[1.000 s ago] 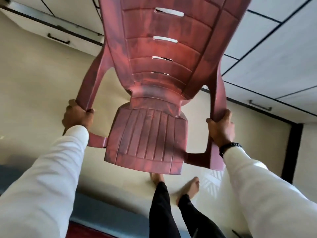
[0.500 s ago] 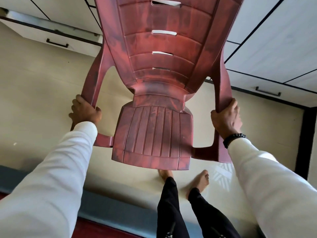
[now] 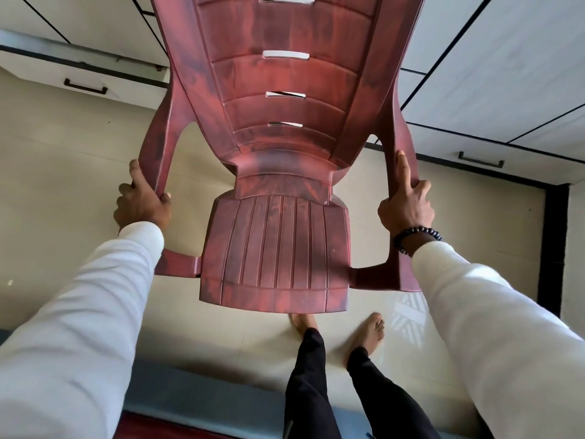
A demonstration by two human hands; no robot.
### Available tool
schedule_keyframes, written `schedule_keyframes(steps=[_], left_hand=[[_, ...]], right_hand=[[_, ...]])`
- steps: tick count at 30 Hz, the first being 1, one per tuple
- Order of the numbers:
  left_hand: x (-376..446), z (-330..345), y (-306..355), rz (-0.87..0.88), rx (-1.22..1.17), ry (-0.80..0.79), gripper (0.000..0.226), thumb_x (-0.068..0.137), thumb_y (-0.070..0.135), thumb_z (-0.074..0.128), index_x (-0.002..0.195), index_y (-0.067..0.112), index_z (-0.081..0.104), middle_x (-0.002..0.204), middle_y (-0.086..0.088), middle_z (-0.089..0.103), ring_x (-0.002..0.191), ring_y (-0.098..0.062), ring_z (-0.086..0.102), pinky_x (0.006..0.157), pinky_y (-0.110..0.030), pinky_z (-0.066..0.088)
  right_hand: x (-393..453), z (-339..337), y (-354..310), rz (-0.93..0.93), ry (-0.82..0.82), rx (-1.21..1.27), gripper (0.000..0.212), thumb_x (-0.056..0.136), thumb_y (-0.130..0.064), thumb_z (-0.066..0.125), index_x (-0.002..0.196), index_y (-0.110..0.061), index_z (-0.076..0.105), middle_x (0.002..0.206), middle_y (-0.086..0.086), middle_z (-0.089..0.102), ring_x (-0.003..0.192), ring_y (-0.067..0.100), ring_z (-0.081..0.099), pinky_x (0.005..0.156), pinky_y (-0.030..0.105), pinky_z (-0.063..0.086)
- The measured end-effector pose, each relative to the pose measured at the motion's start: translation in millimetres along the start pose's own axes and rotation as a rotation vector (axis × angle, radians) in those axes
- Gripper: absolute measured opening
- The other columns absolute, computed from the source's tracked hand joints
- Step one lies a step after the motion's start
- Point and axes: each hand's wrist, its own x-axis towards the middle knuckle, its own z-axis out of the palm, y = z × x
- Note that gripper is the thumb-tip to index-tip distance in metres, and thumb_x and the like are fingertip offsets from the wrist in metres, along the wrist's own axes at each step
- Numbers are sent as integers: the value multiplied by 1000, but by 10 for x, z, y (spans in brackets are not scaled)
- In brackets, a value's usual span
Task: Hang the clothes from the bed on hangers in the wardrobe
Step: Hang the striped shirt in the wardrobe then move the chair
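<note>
Dead centre: a red-brown plastic chair (image 3: 278,242), held up between both hands, seat toward the body and slatted backrest running out to 12 o'clock and past the frame's top edge.

At 9 o'clock, left hand (image 3: 142,204) wrapped round the chair's left armrest, fingers curled under the rail, thumb lying along the outer side. A firm grip there.

At 3 o'clock, right hand (image 3: 406,204) clamped on the right armrest, one finger stretched straight up the rail and the rest curled around it. Black beaded bracelet (image 3: 418,237) on that wrist, just above a white sleeve (image 3: 490,312).

Down at 6 o'clock, below the seat's front edge: two bare feet (image 3: 368,334) on the beige tiled floor (image 3: 63,185), black trousers (image 3: 307,384) above them.

At 7 o'clock, a blue-grey strip (image 3: 190,394) along the bottom of the view with a sliver of dark red beneath; impossible to tell what it belongs to.

From 1 to 3 o'clock, behind the chair: the wardrobe (image 3: 506,74), white panels with black seams and a black bar handle. At 10 o'clock, a matching white front (image 3: 41,74) with its own black handle.
</note>
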Motion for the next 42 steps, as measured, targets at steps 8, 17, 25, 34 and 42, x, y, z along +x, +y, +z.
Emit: schedule_keyframes(steps=[8,17,25,34,42], left_hand=[[-405,-256,322,58,-76,-58,81,94,28,64,156,26,12,128,-28,47,113,-48,52,97,-57,40],[-1149,-534,1505,250,-198,-110,80,88,26,70,152,31,23,123,-28,54,114,-48,54,97,-54,41],[-1906,-363,2768,502,-186,-209,76,83,24,76,146,23,35,131,-26,54,119,-46,53,101,-53,40],[-3206,182,4069,854,-97,-339,76,84,25,77,146,22,34,128,-29,56,118,-47,53,99,-54,41],[-4330,534,5093,1166,-2,-464,81,86,25,76,153,30,31,136,-26,52,123,-48,50,100,-55,41]], right_hand=[[-152,-448,412,54,39,45,93,85,-10,50,151,-58,5,120,18,42,87,47,59,83,53,50],[-768,-1150,1662,298,131,102,90,87,-15,56,152,-56,9,113,13,44,88,42,61,79,48,52],[-1468,-1414,2926,587,245,196,89,86,-14,55,152,-56,12,107,10,42,90,42,63,75,43,50],[-2435,-1422,4210,966,362,335,87,84,-14,54,151,-55,18,120,13,47,100,42,59,84,42,50],[-3204,-1047,4712,1281,521,522,84,86,-25,63,147,-60,17,121,14,48,106,43,60,89,47,51]])
